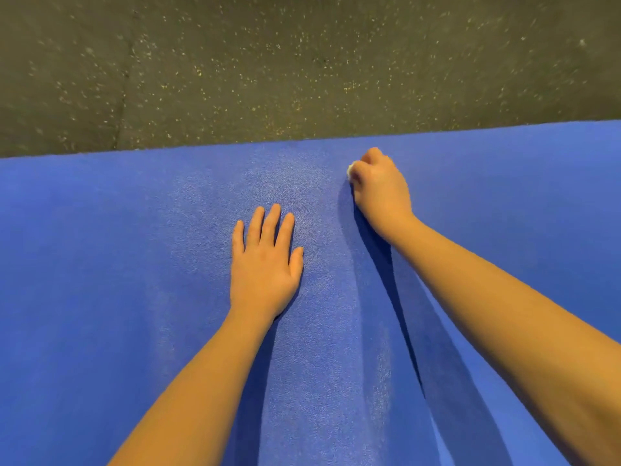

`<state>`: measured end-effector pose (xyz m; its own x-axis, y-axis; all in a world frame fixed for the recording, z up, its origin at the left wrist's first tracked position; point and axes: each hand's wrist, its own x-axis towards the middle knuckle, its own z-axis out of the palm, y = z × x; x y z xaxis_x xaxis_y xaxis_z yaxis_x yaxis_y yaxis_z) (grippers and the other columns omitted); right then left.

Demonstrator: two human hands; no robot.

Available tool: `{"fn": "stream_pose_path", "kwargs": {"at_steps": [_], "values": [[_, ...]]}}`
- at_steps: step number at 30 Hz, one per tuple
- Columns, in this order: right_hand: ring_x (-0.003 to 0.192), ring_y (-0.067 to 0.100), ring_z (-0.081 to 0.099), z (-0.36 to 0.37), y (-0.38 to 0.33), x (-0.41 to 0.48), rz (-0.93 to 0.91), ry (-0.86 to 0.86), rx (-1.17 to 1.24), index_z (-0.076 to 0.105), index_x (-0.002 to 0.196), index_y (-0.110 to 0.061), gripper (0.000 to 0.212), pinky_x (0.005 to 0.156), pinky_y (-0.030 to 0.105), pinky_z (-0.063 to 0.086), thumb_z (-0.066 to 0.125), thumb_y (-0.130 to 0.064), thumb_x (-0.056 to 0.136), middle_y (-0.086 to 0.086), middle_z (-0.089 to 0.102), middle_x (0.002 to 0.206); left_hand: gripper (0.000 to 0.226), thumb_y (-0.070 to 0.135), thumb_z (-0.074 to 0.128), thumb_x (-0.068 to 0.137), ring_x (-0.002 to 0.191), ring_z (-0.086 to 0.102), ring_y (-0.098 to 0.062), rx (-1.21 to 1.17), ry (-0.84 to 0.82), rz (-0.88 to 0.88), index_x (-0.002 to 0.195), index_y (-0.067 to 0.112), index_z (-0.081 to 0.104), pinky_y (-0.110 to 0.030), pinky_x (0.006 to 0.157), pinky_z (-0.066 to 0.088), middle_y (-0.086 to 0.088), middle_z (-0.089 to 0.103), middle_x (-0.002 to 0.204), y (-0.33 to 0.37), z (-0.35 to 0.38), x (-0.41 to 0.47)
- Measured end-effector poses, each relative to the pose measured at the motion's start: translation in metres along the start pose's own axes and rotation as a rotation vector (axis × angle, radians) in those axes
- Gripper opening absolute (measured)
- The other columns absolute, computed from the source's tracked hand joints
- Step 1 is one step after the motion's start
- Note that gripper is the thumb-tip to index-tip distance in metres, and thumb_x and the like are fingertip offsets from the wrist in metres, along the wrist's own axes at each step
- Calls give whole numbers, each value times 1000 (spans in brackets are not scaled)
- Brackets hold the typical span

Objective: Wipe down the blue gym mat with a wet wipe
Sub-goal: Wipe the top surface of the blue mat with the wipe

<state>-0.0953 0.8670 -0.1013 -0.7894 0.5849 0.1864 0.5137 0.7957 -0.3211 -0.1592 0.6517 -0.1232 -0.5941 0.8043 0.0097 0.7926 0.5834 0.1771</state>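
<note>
A big blue foam gym mat fills the near part of the view, from the left side to the right side. Its far edge runs straight across, a bit nearer on the left than on the right. Past that edge is a dark rubber floor with little pale specks, and it goes on to the far end of the view. A line like a seam runs down the floor on the far left.

There is one mat, one wipe and two hands. The left hand lies flat on the middle of the mat, with its fingers straight and a little spread, holding nothing. There is lots of bare mat to its left and near side.

The right hand is close to the far edge, with its fingers curled tight round a small white wet wipe. Only a little bit of the wipe peeks out at the left of the fist, and it seems to press on the mat. A paler, shiny patch of mat lies between the two hands.
</note>
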Motion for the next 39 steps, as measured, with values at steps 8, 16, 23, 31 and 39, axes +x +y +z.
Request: {"fn": "stream_pose_path", "kwargs": {"at_steps": [8,16,23,31,39], "values": [[100,37,49,11,-18,17,-343,-174,-91,58,111,-1,25,70,42,48,48,-16,93,15,54,125,57,41,32,94,139,33,-32,8,44,-2,139,12,49,-52,113,20,-11,41,149,0,-2,0],[139,28,20,21,-52,28,-196,-329,104,26,143,5,66,115,34,17,49,-34,95,17,23,152,56,40,34,93,140,33,-31,15,55,-11,138,11,49,-52,113,21,-10,41,149,1,-3,0],[130,29,31,7,0,42,131,-189,-70,30,140,3,53,103,39,32,40,-30,99,14,33,144,56,40,34,93,141,31,-31,2,63,-11,140,13,48,-51,115,18,-9,41,150,2,-3,0],[122,34,39,-9,44,27,15,-186,-130,44,128,6,37,87,46,45,40,1,91,15,40,138,57,41,32,94,141,31,-31,-6,56,-16,140,12,47,-52,115,18,-10,40,150,2,-2,0],[72,35,50,-19,45,14,-246,-203,-165,53,77,3,10,48,32,35,47,11,78,15,53,78,58,42,31,94,141,30,-31,-3,47,-12,141,12,47,-51,116,16,-10,40,150,1,-2,-1]]}}
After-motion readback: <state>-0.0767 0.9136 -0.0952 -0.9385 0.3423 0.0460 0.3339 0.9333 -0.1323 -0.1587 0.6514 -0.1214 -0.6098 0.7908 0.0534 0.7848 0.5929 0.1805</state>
